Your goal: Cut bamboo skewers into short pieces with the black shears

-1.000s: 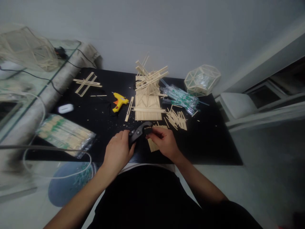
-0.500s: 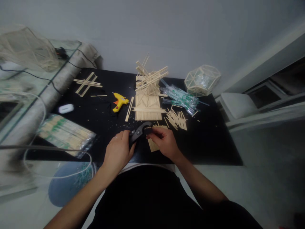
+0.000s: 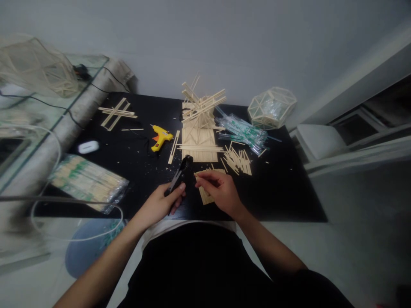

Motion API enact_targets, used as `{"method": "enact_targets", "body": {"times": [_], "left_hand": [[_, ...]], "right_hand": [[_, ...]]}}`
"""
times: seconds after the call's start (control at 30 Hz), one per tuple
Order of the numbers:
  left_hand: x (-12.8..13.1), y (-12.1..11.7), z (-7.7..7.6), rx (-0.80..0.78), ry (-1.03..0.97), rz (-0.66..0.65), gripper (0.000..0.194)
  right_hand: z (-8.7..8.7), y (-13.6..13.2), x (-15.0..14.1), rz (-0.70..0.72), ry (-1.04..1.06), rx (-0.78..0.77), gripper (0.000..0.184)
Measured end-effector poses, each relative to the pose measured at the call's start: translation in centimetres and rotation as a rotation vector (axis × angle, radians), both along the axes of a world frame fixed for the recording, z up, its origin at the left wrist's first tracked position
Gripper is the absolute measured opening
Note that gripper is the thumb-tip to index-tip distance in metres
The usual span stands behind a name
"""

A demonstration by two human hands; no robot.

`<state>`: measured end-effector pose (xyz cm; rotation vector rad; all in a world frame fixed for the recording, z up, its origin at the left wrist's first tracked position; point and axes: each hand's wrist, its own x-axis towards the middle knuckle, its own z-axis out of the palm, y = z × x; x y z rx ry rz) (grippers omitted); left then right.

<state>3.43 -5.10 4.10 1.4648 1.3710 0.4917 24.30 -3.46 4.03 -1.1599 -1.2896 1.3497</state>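
Observation:
My left hand is wrapped round black pruning shears, tilted with the head pointing away from me. My right hand is closed in a pinch, and the pale tip of a wooden stick shows at its fingertips. Beneath that hand lies a small panel of sticks laid side by side, partly hidden by the fingers. Beyond both hands stands a windmill-like stick model on a slatted stick base. To the right of the base is a loose pile of short cut sticks.
A yellow glue gun lies left of the model on the black table. Further left are crossed sticks, a white case and a packet of sticks. Plastic wrappers and a polyhedral stick frame sit at right.
The shears have swung away from the right hand's fingertips and turned upright in my left hand, which has rolled over and shifted slightly. My right hand stays in nearly the same place.

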Motion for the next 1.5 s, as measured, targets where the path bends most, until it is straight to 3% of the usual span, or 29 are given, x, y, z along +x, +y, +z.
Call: {"method": "enact_targets", "body": {"times": [0.17, 0.33, 0.6, 0.8, 1.27, 1.5], "left_hand": [[-0.1, -0.2, 0.8, 0.246, 0.198, 0.034, 0.037], [-0.1, -0.4, 1.3, 0.348, 0.278, -0.019, 0.030], [-0.3, -0.5, 0.7, 0.469, 0.378, -0.050, 0.023], [-0.3, -0.7, 0.5, 0.482, 0.402, -0.070, 0.015], [0.1, -1.0, 1.2, 0.452, 0.392, -0.074, 0.021], [0.2, -1.1, 1.1, 0.441, 0.425, -0.082, 0.018]], "right_hand": [[0.4, -0.2, 0.1, 0.046, 0.073, -0.041, 0.026], [0.5, -0.3, 0.3, 0.064, 0.099, -0.037, 0.027], [0.9, -0.3, 0.6, 0.086, 0.062, -0.005, 0.029], [0.5, -0.3, 0.6, 0.058, 0.030, 0.039, 0.023], [0.4, -0.3, 0.7, -0.016, -0.039, 0.149, 0.009], [0.6, -0.3, 0.7, -0.023, -0.065, 0.152, 0.014]]}}
